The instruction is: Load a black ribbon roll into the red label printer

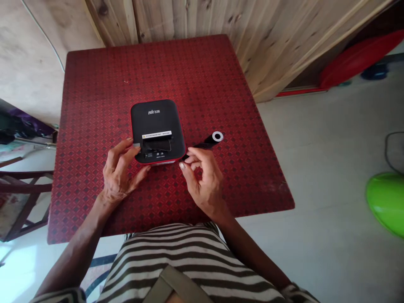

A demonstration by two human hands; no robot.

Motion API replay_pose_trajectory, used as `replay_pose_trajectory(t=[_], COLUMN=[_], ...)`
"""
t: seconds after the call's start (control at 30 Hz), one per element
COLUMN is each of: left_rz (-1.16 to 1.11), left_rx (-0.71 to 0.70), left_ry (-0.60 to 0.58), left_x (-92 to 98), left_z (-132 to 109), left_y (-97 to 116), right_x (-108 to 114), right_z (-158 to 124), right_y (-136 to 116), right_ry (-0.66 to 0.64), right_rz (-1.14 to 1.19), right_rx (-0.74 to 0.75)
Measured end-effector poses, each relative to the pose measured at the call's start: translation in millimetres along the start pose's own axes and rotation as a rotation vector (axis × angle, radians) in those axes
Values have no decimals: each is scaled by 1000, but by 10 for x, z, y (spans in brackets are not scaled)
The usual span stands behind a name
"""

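Observation:
A flat black device with rounded corners and a red rim lies on the table, white lettering on its top. It bears a white label strip with a yellow warning mark and a shiny black patch below that. My left hand grips the device's near left corner, fingers on its left edge beside a small grey square, thumb at the front edge. A black roll of tape or film with a white-rimmed end lies to the right. My right hand pinches a dark strip by the device's near right corner; the fingers partly hide it.
The red patterned tabletop meets a wooden plank wall at the back. A wooden chair stands at the left. At the right are a bright green object on the floor and a red curved object.

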State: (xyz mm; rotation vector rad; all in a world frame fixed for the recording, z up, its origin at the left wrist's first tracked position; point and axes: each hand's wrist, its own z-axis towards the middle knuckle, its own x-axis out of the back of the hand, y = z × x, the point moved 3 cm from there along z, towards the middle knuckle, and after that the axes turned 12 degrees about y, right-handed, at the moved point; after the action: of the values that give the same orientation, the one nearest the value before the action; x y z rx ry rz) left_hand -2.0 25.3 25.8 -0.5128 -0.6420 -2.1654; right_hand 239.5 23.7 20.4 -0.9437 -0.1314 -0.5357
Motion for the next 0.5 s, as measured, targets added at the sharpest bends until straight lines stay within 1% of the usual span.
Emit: replay_pose_trajectory(t=[0.07, 0.17, 0.5], left_rz=[-10, -1, -18], left_rx=[-20, -13, 36], left_ry=[19, 31, 23], left_x=[-16, -42, -37], left_z=[-28, -45, -40], left_y=[-3, -13, 5], right_x=[-63, -119, -108], right_z=[-78, -99, -58], right_y=[43, 75, 113], right_ry=[-38, -70, -115], right_rz=[16, 37, 11], right_rx=[-53, -58, -56])
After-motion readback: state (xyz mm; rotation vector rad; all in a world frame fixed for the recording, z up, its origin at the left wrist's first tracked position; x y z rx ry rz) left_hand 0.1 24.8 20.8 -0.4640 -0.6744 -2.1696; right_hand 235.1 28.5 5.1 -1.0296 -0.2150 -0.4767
